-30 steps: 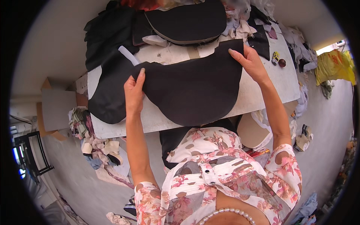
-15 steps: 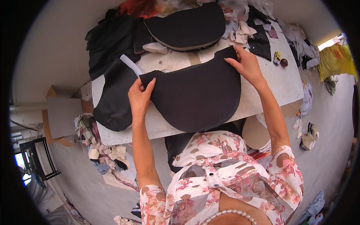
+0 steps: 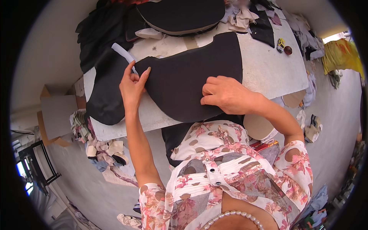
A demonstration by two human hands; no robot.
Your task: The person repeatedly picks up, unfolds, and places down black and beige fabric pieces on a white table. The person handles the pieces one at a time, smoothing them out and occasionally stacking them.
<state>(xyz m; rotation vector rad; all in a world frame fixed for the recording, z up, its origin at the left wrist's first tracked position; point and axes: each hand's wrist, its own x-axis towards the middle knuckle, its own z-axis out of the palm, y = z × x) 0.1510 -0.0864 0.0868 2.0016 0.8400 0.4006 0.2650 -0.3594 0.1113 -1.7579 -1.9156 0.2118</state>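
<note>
A black half-moon fabric piece [image 3: 184, 80] lies flat on the white table in front of me, its curved side toward my body. At its upper left corner is my left hand [image 3: 132, 84], open, with the thumb over the fabric edge and the index finger stretched up beside a narrow white strip [image 3: 122, 51]. My right hand [image 3: 226, 94] rests on the right part of the piece, fingers curled in and closed. Whether anything is pinched in them is hidden. Another black piece [image 3: 105, 96] with a rounded end lies left of my left hand.
A stack of black half-moon pieces [image 3: 184, 15] sits at the table's far side. Cloth scraps [image 3: 243, 19], a small yellow object [image 3: 281, 44] and a dark red ball [image 3: 288, 50] lie toward the right. A cardboard box [image 3: 57, 115] and fabric scraps [image 3: 111, 153] are on the left.
My right hand has let go of the upper right corner and moved down and left onto the fabric. My left index finger has lifted away from the thumb. The piece now lies flat.
</note>
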